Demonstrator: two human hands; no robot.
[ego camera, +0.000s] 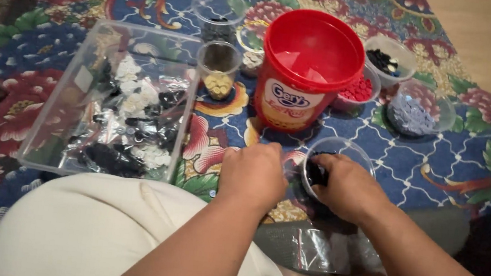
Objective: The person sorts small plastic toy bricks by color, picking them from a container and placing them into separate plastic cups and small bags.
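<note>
1. Right hand [346, 188] reaches into a clear cup [339, 169] of black pieces on the carpet [437, 164]; its grip is hidden.
2. Left hand [252, 174], fingers curled, rests just beside the cup; any hold unclear.
3. Red tub [307, 71] stands behind.

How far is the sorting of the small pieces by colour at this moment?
Done: cups already hold tan pieces, red pieces and grey pieces. In hand: the right hand reaches into a clear cup of black pieces; the left hand rests beside it. Left: the clear tray still holds mixed black and white pieces.
</note>
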